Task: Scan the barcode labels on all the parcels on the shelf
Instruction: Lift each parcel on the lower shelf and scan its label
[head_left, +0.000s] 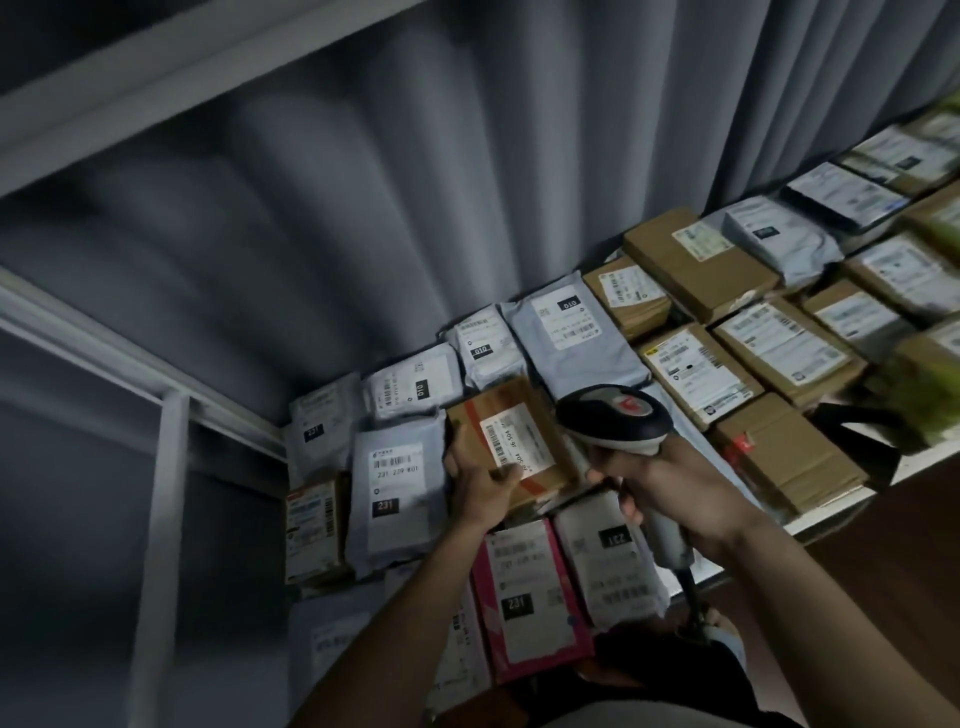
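Gripped by the right hand, fingers curled round its handle, a scanner is aimed just beside the left hand, whose fingers pinch a brown parcel tilted on the shelf, presumably exposing its label.

Two bare forearms in shot, no sleeves showing

Left hand and right hand both come in uncovered: no gloves, no rings, no watch or band at either wrist that can be made out. Forearms run bare right down to the bottom edge, where a dark garment shows low between them, its detail lost in shadow.
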